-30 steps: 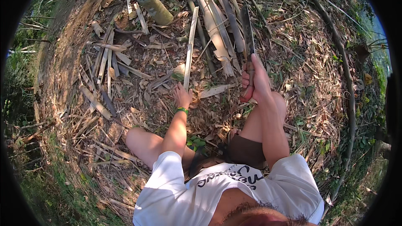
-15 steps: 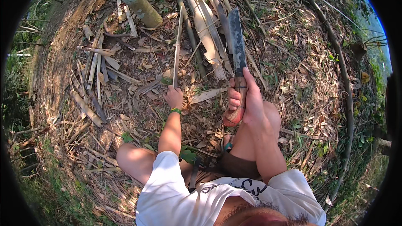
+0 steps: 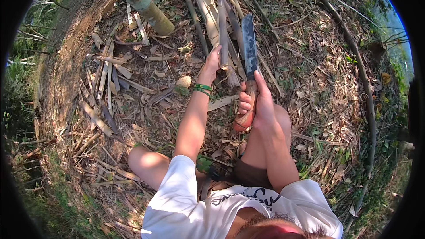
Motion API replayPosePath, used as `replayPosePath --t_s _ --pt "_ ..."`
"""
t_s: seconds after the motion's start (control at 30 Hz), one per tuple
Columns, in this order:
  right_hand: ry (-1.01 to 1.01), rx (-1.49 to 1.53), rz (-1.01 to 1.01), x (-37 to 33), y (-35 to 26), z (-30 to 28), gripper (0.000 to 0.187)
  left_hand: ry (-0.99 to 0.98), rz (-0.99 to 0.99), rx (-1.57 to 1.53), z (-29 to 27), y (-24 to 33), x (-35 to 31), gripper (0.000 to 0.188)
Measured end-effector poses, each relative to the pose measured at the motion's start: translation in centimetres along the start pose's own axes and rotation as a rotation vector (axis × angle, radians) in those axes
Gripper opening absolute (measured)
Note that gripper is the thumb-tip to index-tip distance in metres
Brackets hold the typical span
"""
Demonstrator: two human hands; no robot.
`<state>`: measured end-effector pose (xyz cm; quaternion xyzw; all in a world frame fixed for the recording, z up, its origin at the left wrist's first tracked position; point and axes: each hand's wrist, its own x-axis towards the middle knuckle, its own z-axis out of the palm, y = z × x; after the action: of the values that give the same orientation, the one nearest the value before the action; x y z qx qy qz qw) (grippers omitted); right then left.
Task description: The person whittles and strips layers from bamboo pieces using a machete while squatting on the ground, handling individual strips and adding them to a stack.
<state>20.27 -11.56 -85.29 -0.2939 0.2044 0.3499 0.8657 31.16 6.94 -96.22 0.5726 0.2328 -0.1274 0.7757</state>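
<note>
A long split bamboo piece points away from me, with its near end in my left hand. Its smooth broad side faces up. My right hand is wrapped around the wooden handle of a machete, whose dark, worn blade points up and forward. The handle's butt is reddish. Blade and bamboo are side by side with a gap between them. Beneath the held piece lie more bamboo strips, partly covered by it.
A tree trunk rises at the far left. Cut bamboo pieces are heaped on the left, with a short round length nearer me. One long branch curves along the right. Dry leaves cover the ground around my bent legs.
My left hand has moved forward and to the right with the bamboo, which was seen edge-on and now shows its broad side. The machete has barely shifted in my right hand.
</note>
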Motion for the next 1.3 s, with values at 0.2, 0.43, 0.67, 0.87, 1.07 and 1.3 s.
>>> replayPosePath --t_s 0.2,0.43,0.67,0.87,1.07,1.3 --pt "-0.004 -0.040 0.017 0.2 1.4 1.9 0.043 -0.337 0.043 0.618 -4.8 -3.2 -0.8 0.060" --pt "0.046 -0.577 -0.065 1.8 4.3 3.8 0.024 -0.050 -0.185 1.509 -22.3 1.7 -6.0 0.055" --pt "-0.115 -1.277 -0.055 4.4 11.2 4.9 0.031 0.459 -0.221 1.211 -41.5 0.2 -17.3 0.042" --pt "-0.240 -2.060 -0.200 7.3 16.0 2.3 0.039 0.792 -0.249 1.009 -54.2 -12.3 -24.8 0.046" --pt "-0.171 -2.397 -0.260 8.2 18.2 6.4 0.027 1.192 -0.286 0.853 -60.8 -18.7 -28.4 0.048" --pt "-0.253 -2.617 -0.258 13.5 19.2 14.5 0.024 1.600 -0.251 0.902 -70.0 -16.4 -28.9 0.054"
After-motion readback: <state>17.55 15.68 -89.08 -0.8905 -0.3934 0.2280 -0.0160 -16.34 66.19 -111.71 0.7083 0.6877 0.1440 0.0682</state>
